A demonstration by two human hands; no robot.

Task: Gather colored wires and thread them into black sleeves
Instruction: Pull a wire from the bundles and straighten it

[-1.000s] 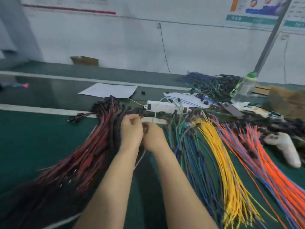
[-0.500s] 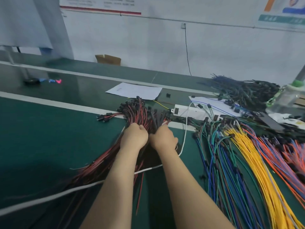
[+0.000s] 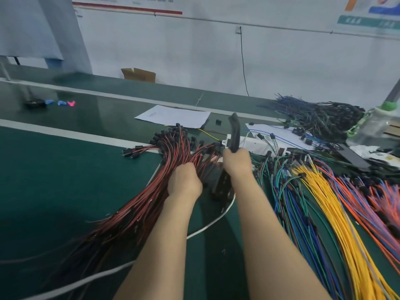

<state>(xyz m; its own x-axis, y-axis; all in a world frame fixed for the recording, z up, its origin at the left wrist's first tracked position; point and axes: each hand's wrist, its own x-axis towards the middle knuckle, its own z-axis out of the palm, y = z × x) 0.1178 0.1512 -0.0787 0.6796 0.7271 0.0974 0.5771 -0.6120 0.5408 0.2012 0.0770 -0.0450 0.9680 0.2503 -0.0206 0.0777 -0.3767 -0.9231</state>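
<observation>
Head view: black sleeve [image 3: 234,131] stands upright above the green tabletop [image 3: 54,169], right hand [image 3: 237,161] clenched round its lower part. Left hand [image 3: 184,182] just beside, knuckles up, fingers grasping the red-black wire bundle [image 3: 173,152] fanned across the tabletop.

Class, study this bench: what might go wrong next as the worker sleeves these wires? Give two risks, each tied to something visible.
1. The left hand grips the bundle of red and black wires mid-length while its black-tipped ends fan out loose, so strands may slip free or tangle.
2. The thin white cable runs across the green table beneath the left forearm. Pulling the arms back could drag it, and the long black sleeve held in the right hand might snag it.
</observation>
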